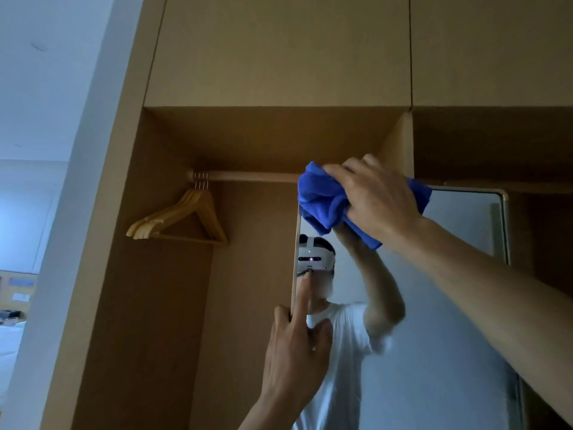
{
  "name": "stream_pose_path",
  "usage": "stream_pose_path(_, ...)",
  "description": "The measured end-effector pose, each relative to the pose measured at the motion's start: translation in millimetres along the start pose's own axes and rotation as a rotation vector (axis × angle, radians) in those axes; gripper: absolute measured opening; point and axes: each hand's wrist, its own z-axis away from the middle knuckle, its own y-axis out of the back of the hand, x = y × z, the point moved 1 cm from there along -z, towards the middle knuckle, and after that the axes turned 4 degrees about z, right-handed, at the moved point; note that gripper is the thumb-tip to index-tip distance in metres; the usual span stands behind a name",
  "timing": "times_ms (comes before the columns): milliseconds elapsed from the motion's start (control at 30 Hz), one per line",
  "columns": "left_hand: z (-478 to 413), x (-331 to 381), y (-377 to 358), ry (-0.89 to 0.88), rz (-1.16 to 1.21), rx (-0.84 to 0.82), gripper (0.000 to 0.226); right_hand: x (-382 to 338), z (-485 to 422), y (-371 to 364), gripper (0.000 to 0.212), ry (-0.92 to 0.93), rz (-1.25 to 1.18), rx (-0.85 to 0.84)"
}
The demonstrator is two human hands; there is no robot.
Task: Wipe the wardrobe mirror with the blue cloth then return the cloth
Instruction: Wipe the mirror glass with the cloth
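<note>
Nearest, the left hand [296, 346] is clamped on the mirror [418, 367] at its left edge, forefinger on the glass; the cloth [322, 200] is held bunched by the right hand [375, 193] at the top left corner. Smudges may be left by that finger.

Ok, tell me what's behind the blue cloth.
The blue cloth, gripped by the right hand, lies against the mirror near its top left. The wooden rail runs in behind it. The mirror's corner and the rail's far end are covered.
</note>
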Motion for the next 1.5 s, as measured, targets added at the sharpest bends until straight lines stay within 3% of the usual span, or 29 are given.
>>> stream_pose_path(233, 3.3, 0.8, -1.3, 0.023, -0.039, 0.0, 0.087, -3.9, 36.8, 1.8, 0.046, 0.132, -0.1, -0.067)
stream_pose_path(433, 5.6, 10.5, -4.3, 0.06, -0.09, -0.006, 0.089, 5.2, 60.3, 6.4, 0.05, 0.203, -0.089, -0.141)
stream_pose_path(767, 7.7, 23.0, -7.9, 0.138, -0.194, 0.037, 0.094, 58.3, 22.9, 12.9, 0.052, 0.004, 0.01, -0.047)
stream_pose_path(1300, 8.7, 24.5, -19.7, 0.231, -0.232, 0.088, 0.095, 55.1, 86.2, 7.0, 0.046, 0.154, -0.037, -0.158)
stream_pose_path(1500, 9.7, 26.2, -17.3, 0.238, -0.227, 0.082, 0.094, 88.6, 58.7, 13.4, 0.054, 0.023, -0.012, -0.045)
